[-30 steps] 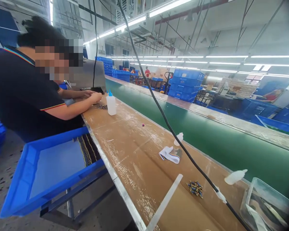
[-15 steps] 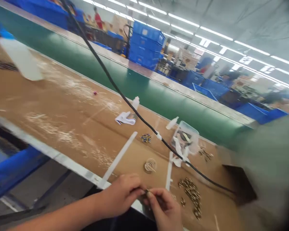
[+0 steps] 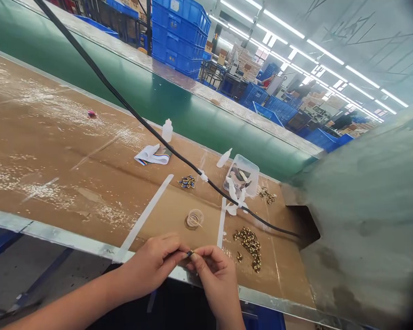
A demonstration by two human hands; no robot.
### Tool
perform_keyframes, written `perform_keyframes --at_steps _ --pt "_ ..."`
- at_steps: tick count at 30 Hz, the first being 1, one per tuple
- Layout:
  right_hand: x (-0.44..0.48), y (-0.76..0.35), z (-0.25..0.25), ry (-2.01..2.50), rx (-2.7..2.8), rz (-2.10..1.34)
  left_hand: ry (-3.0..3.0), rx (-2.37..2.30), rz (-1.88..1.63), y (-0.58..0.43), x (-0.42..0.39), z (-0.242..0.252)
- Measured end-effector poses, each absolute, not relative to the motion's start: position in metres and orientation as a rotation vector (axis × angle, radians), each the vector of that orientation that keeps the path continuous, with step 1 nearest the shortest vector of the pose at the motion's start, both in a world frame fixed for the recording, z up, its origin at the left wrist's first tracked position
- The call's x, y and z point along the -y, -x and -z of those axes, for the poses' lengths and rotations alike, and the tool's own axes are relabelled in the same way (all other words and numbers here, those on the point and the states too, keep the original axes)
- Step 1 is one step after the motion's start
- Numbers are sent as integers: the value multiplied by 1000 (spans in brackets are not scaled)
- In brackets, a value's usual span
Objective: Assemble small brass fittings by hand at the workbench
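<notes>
Low in the middle of the frame, I see the left hand (image 3: pixel 154 263) and right hand (image 3: pixel 216 276) both pinching a tiny dark piece (image 3: pixel 190 253) between them, its long way unclear.

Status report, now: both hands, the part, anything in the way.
Left hand and right hand pinching small dark part together. Black cable crosses beyond, clear of hands.

Black cable (image 3: pixel 151 130) slants over bench (image 3: pixel 72 151); cup (image 3: pixel 194 212) blocks way ahead; free room left of it.
</notes>
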State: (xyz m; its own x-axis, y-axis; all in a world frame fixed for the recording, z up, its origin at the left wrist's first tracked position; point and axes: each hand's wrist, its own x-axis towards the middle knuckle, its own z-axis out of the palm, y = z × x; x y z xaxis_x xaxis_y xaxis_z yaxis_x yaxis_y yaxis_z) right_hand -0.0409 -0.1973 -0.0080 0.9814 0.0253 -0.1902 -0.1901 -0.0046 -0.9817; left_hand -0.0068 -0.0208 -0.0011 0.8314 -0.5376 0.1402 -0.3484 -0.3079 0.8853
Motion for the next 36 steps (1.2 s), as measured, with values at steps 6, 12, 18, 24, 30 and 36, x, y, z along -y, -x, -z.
perform_keyframes --at_steps 6,12,18,24,30,36 --pt "196 43 7 1557 -140 -142 -1915 653 194 7 22 -1" --pt "196 46 8 1602 -147 -109 -1892 611 173 7 24 -1" --pt "196 44 8 1607 -143 -103 -1884 634 164 7 23 1" --pt "196 44 7 1627 -132 -118 -1930 646 164 6 22 2" --pt "197 43 5 1630 -129 -140 -1947 674 171 5 20 5" --pt "197 42 3 1549 -129 -165 -1929 653 188 4 21 2"
